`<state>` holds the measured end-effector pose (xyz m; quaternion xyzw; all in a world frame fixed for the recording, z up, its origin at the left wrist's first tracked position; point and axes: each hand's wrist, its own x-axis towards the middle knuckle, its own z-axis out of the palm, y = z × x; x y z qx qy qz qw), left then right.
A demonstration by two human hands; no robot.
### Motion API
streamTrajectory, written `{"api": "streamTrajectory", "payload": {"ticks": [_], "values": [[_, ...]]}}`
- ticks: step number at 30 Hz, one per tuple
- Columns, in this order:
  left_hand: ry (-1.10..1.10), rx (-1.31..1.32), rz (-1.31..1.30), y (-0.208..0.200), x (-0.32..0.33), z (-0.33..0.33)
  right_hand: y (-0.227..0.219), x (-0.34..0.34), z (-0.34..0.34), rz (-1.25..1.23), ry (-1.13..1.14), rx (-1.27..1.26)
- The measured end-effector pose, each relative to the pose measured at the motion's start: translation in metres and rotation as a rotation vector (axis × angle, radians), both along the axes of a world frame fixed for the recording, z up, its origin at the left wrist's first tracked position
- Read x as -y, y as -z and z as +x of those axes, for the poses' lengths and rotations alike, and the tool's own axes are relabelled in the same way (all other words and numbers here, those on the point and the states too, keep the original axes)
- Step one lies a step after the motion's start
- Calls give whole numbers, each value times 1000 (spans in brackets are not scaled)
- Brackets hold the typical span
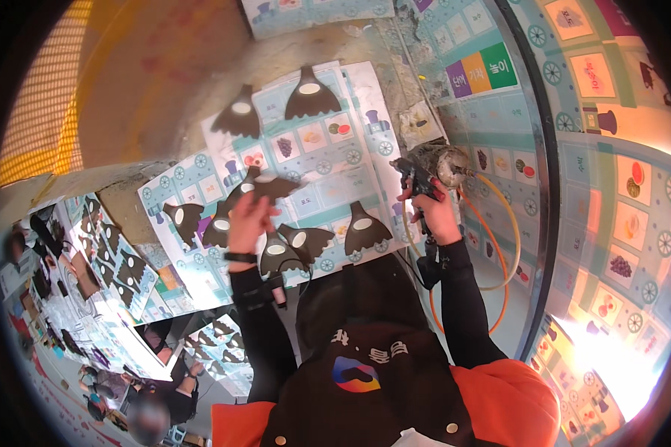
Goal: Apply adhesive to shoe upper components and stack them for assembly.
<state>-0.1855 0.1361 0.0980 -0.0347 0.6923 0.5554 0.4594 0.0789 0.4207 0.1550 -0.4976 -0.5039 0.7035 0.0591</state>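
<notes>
My left hand (250, 225) reaches over the sheet-covered table with its fingers pinching a dark brown flared piece (272, 186), both blurred by motion. Similar pieces with scalloped edges and pale oval spots lie around it, one (300, 240) just right of my wrist and another (218, 223) to its left. At the table's right edge my right hand (438, 212) is closed round the grip of a black spray gun (416, 177). The gun's nozzle points up and left, toward the far side.
Printed sheets (320, 182) with fruit pictures cover the table. Two flared pieces (312, 93) lie at its far end. A round, dirty fitting (452, 165) with yellow and orange hoses (505, 261) stands right. People sit at another table (108, 320) on the lower left.
</notes>
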Motion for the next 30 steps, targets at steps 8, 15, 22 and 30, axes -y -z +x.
{"api": "streamTrajectory", "payload": {"ticks": [8,15,22,30], "values": [[558,-64,-256,46,-114,67,7,8,-22,-17,-110,-18],[777,-1010,-127,55,-124,39,39,19,-42,-9,-205,81],[1059,-907,-243,67,-148,27,56,26,-51,47,-167,118],[1049,-884,-221,73,-144,21,47,30,-59,94,-359,191]]}}
